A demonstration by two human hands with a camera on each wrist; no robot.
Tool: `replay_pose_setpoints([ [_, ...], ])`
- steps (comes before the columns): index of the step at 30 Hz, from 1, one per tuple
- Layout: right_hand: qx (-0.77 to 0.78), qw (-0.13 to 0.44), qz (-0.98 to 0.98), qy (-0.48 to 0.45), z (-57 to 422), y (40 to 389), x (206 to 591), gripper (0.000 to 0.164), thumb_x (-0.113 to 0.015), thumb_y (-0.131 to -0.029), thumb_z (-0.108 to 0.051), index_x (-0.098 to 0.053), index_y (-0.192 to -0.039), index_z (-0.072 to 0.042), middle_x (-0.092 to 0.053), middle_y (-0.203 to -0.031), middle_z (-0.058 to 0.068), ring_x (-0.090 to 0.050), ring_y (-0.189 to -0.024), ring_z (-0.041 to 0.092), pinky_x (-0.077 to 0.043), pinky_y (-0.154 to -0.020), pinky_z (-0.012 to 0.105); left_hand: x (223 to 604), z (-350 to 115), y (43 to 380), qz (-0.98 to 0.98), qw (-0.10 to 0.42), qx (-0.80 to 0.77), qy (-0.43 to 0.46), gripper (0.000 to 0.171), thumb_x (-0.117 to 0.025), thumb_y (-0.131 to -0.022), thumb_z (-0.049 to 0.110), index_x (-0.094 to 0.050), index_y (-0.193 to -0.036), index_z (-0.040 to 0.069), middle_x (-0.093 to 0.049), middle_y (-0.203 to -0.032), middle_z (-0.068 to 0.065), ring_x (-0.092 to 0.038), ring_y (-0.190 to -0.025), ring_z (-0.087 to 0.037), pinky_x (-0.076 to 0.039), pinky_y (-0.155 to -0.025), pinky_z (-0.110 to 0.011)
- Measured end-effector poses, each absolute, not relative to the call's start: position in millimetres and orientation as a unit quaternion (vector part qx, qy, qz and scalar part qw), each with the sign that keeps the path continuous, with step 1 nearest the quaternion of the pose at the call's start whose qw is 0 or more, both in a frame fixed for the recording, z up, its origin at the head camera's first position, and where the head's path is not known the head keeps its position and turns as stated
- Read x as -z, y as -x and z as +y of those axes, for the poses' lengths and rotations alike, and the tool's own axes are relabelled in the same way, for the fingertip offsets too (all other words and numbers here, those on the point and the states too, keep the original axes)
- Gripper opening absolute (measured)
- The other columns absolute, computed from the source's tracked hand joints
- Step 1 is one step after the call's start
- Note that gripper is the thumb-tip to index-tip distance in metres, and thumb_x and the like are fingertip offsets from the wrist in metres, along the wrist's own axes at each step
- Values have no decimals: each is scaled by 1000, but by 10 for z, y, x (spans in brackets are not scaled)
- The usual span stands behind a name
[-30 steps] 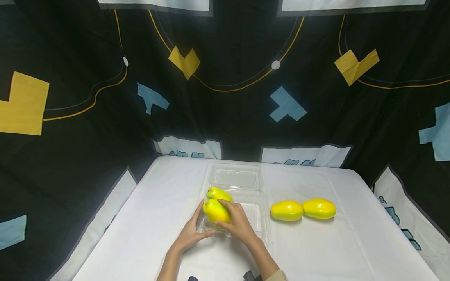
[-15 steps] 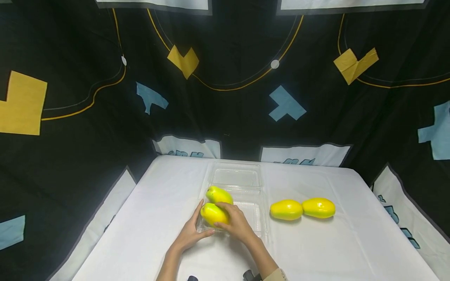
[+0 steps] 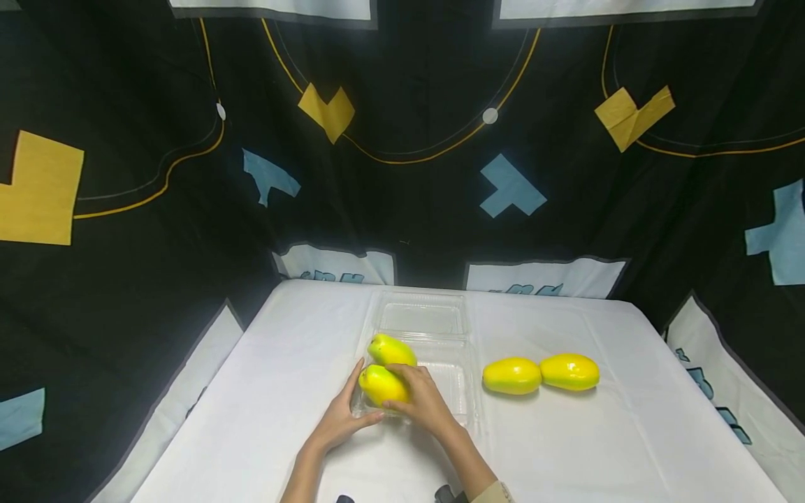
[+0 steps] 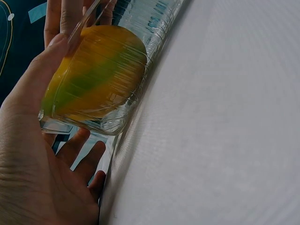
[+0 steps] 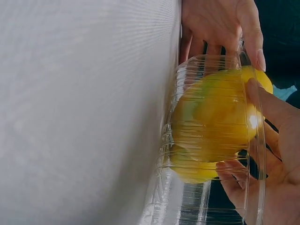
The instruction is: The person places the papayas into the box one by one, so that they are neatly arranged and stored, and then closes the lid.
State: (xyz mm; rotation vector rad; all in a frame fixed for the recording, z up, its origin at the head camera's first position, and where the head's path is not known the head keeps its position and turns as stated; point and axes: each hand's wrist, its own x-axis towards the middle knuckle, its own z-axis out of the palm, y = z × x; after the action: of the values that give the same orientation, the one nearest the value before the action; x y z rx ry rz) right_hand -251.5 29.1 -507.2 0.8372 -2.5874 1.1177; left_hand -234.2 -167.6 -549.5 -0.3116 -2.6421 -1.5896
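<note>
My right hand (image 3: 430,405) grips a yellow-green mango (image 3: 379,383) at the front left of a clear plastic clamshell box (image 3: 462,384). The thumb and fingertips lie along the mango's right side. Just behind it, a second mango (image 3: 391,349) lies in the box. My left hand (image 3: 342,419) spreads wide round the box's front left corner, fingers fairly straight. In the left wrist view its thumb (image 4: 49,58) lies along the rim, and the mango shows through the clear wall. The right wrist view shows right-hand fingers (image 5: 269,101) reaching over the rim onto the fruit.
The box's open lid (image 3: 421,314) lies flat behind its base. Two more mangoes (image 3: 512,376) (image 3: 569,372) lie end to end on the white table (image 3: 566,447), right of the box. A black curtain (image 3: 402,202) with tape marks hangs behind.
The front mango has shifted slightly left and toward me, into the box's front left corner, with a small turn. Both hands stay nearly in place, and the other mangoes have not moved.
</note>
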Motion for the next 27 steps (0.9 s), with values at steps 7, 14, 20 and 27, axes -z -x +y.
replay_pose_setpoints([
  [7,-384,96,-874,-283,303,2511,5068,63,-77,-73,-31,-52,-128,-12,-55,-127,1,-48,-109,20,-43,-95,43,5481,-1661,2339,-852,23,514,94,102,-76,-71,42,-11,-149,32,-18,-152,-9,-16,-135,-40,-17,-97,-72],
  [14,-377,113,-872,-290,310,2505,5049,68,-76,-73,-35,-50,-130,-12,-54,-129,2,-48,-109,21,-44,-93,45,5480,-1661,2334,-851,23,516,93,102,-76,-71,43,-11,-149,32,-17,-152,-8,-16,-136,-40,-16,-97,-72],
  [20,-410,85,-866,-273,390,2486,4938,69,-77,-72,-34,-49,-132,-15,-52,-130,4,-47,-111,22,-43,-94,47,5477,-1650,2336,-852,29,514,94,103,-76,-70,44,-12,-149,28,-16,-152,-7,-17,-135,-40,-16,-98,-70],
  [27,-418,99,-870,-241,678,2506,4781,64,-78,-73,-34,-50,-130,-23,-51,-131,-2,-43,-120,22,-39,-97,51,5426,-1638,2308,-850,27,517,98,102,-76,-71,40,-12,-149,29,-16,-152,-8,-16,-136,-39,-15,-98,-70],
])
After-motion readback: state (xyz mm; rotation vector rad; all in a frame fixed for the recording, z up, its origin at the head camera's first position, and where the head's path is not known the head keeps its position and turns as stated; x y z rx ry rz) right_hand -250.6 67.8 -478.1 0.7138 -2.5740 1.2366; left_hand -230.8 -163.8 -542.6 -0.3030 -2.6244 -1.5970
